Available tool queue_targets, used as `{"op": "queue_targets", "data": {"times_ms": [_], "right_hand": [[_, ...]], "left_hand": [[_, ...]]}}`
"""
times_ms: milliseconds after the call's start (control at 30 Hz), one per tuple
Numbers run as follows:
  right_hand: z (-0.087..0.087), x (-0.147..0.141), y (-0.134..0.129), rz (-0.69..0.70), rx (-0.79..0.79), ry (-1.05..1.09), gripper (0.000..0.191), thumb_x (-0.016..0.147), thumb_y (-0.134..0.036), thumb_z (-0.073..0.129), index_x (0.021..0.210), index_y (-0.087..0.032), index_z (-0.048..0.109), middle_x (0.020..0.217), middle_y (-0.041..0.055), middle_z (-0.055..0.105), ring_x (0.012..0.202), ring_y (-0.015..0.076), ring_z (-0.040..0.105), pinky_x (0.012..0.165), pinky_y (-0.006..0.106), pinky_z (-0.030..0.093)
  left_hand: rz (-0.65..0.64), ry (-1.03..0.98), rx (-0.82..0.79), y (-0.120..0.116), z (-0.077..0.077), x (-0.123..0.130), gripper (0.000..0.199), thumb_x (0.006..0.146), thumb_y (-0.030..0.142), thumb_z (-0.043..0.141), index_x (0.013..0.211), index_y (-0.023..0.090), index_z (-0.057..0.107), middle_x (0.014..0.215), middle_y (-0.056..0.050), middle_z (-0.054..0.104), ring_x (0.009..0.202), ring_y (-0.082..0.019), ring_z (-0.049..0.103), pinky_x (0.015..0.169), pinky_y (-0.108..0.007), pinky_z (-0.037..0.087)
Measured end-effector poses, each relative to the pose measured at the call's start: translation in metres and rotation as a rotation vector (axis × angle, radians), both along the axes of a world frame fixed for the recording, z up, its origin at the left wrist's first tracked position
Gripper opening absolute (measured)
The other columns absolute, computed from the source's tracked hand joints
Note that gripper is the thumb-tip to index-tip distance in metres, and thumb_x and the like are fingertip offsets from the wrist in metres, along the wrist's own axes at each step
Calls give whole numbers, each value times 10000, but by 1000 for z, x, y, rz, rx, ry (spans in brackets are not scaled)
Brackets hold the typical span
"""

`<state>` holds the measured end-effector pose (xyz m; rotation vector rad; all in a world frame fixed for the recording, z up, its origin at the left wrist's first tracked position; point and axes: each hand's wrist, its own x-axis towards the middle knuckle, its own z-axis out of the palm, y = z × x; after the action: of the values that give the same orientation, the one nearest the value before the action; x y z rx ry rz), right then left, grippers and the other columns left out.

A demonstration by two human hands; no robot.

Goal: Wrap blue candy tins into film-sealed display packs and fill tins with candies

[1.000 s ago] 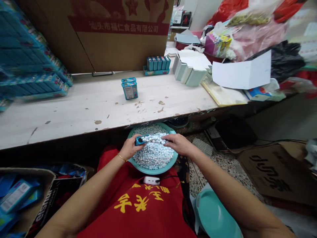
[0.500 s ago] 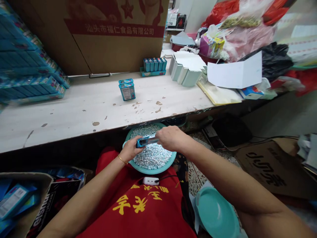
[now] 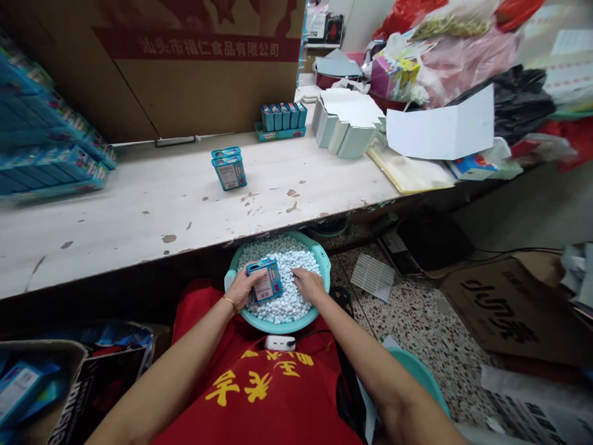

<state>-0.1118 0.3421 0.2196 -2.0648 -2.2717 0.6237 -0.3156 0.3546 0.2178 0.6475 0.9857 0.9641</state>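
My left hand [image 3: 244, 286] is closed round a small blue printed box [image 3: 265, 281], gripping it by its left side. The box is tilted above the candies, with a dark opening at its top left. To the right of it, my right hand [image 3: 309, 285] reaches down to the small white candies [image 3: 282, 307], fingers curled together at their surface. Whatever those fingers hold, if anything, is hidden. The candies fill a turquoise basin [image 3: 323, 253] between my lap and the table edge.
On the white table [image 3: 152, 216] stand two blue boxes [image 3: 230, 172] and a tray of blue boxes [image 3: 281, 121]. Stacked white card [image 3: 347, 123] sits at right, a large carton [image 3: 199, 86] behind. At lower left is an open carton of blue boxes [image 3: 21, 389]; a turquoise tub [image 3: 417, 371] is beneath my right arm.
The box in my left hand has turned from edge-on to show its printed face. My right hand has left the box and moved down to the candies. The view has shifted slightly.
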Motion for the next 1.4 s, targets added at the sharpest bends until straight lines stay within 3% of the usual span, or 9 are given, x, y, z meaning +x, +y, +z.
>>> {"op": "queue_targets", "data": {"times_ms": [200, 400, 667, 833, 1033, 1133, 1200, 1300, 1400], "right_hand": [[19, 22, 2, 14, 17, 169, 343, 810, -296, 509, 1144, -226, 536, 1141, 10, 592, 1041, 161, 537, 877, 268, 408], [87, 23, 3, 138, 67, 316, 318, 768, -287, 559, 1076, -217, 595, 1085, 35, 622, 996, 194, 560, 851, 302, 422], [163, -26, 6, 377, -13, -144, 298, 771, -352, 530, 1046, -280, 619, 956, 40, 668, 901, 229, 599, 729, 302, 436], [181, -54, 6, 407, 1, -395, 250, 757, -312, 494, 904, -204, 665, 843, 103, 666, 792, 250, 614, 641, 321, 436], [193, -61, 6, 437, 16, -419, 221, 754, -268, 493, 883, -183, 651, 825, 111, 657, 783, 246, 609, 637, 317, 426], [188, -24, 1, 367, 17, -362, 216, 783, -305, 485, 934, -255, 633, 878, 66, 659, 809, 232, 605, 654, 309, 416], [169, 10, -5, 274, -10, -346, 224, 799, -317, 476, 972, -301, 617, 905, 39, 660, 825, 228, 605, 656, 304, 413], [116, 46, -13, 138, -80, -350, 229, 805, -300, 479, 993, -311, 611, 908, 35, 662, 857, 224, 604, 669, 292, 413], [57, 40, -17, 102, -32, -200, 264, 837, -290, 432, 1050, -292, 588, 972, 36, 646, 912, 205, 591, 713, 271, 413]], "left_hand": [[-28, 268, 277, -5, 29, -37, 440, 630, 348, 675, 996, 181, 497, 871, -15, 592, 789, -167, 575, 742, -308, 467], [-69, 640, 522, -8, 41, -51, 396, 628, 373, 657, 951, 170, 553, 764, -2, 563, 696, -149, 522, 647, -250, 433], [-149, 871, 725, -7, 30, -29, 394, 647, 356, 625, 1016, 228, 575, 703, 24, 570, 618, -132, 508, 586, -216, 382], [-145, 868, 748, -9, 27, -27, 406, 642, 332, 628, 1034, 237, 575, 777, 2, 608, 683, -163, 545, 640, -242, 401], [-128, 763, 703, -9, 29, -24, 403, 614, 299, 653, 1003, 227, 578, 833, -6, 624, 759, -181, 561, 707, -270, 418], [-95, 679, 633, -9, 31, -34, 395, 624, 333, 658, 984, 202, 564, 804, 2, 609, 724, -159, 558, 691, -260, 427], [-46, 572, 496, -9, 29, -43, 416, 624, 367, 665, 979, 187, 545, 799, 2, 606, 721, -154, 566, 694, -264, 439], [-1, 392, 278, -7, 15, -50, 452, 603, 405, 683, 962, 178, 530, 836, -11, 620, 766, -168, 589, 738, -300, 455], [20, 228, 160, -3, -2, -39, 455, 596, 416, 689, 947, 183, 517, 858, -16, 627, 784, -176, 601, 760, -330, 466]]}}
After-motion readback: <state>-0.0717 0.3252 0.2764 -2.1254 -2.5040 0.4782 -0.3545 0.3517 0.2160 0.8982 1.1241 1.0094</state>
